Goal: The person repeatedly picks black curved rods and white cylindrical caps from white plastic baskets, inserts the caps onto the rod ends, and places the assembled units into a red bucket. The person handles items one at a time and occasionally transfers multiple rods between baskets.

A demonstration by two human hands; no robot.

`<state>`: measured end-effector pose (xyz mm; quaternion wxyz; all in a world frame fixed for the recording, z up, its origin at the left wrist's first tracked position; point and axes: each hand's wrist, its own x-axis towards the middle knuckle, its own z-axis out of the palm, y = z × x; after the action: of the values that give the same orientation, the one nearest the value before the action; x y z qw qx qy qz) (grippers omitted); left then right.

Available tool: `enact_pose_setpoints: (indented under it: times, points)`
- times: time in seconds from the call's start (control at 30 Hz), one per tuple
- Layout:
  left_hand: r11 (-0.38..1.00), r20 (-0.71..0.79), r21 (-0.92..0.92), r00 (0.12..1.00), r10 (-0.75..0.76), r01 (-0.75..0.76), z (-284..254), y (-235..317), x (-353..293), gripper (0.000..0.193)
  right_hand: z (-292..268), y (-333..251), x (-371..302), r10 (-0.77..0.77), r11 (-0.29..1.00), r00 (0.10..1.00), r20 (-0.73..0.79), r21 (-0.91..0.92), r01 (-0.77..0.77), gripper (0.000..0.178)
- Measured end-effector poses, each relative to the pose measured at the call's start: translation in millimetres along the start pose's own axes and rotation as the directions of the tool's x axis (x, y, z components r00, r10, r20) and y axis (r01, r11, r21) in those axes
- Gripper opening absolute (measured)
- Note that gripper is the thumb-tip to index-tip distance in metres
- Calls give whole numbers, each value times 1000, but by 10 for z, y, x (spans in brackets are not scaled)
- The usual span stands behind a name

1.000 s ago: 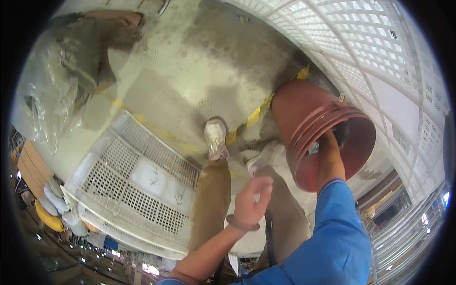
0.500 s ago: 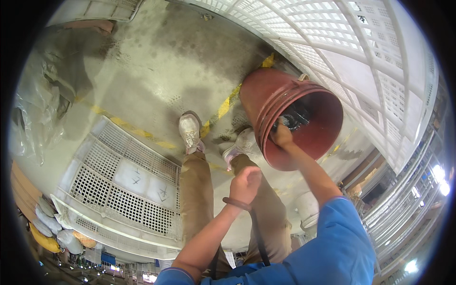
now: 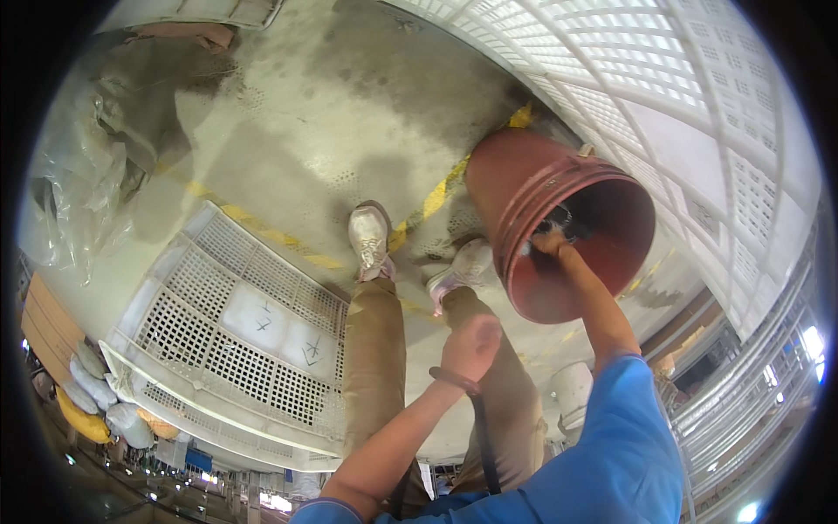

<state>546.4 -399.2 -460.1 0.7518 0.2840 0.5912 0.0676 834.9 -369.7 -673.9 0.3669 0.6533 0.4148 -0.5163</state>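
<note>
A red plastic bucket (image 3: 522, 188) leans over on the floor to my right, its mouth facing me. My right hand (image 3: 550, 241) reaches inside it, fingers closed at a dark, wet-looking thing (image 3: 572, 216) with pale glints; blur and the bucket's shade hide what this is. Over my right knee, my left hand (image 3: 472, 346) is curled into a fist with nothing showing in it. A dark band (image 3: 455, 379) circles that wrist.
White perforated crates stand on both sides: a low one (image 3: 234, 336) on the left, a tall one (image 3: 672, 148) behind the bucket. Clear plastic sheeting (image 3: 83, 188) lies at far left. Yellow tape (image 3: 434, 199) marks the floor. A white bucket (image 3: 572, 389) stands at lower right.
My right hand has shifted within the bucket, and the dark contents look different around it. My left fist has turned slightly. The whole view has slid, so everything sits further right.
</note>
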Motion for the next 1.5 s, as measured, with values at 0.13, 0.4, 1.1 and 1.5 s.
enact_pose_setpoints:
  times: [0.13, 0.4, 1.1, 1.5]
  points:
    - [1000, 12, 2, 1000, 14, -14, 66, -56, 19, 15, -205, -51, -1245, -74, 996, 830, -553, -1, 89, 71]
    - [1000, -30, 6, 1000, 3, -3, -35, 29, 29, 15, -441, -565, -792, -159, 987, 703, -694, -114, 111, 94]
    - [655, -418, 714, 599, 683, -248, -1975, 11, -1257, 31, -834, -247, -2028, 14, 980, 751, -660, 157, 120, 69]
    - [968, -886, -81, 428, -179, 237, -4669, -43, -1849, 67, -1141, -531, -3247, -35, 946, 518, -855, 139, 294, 37]
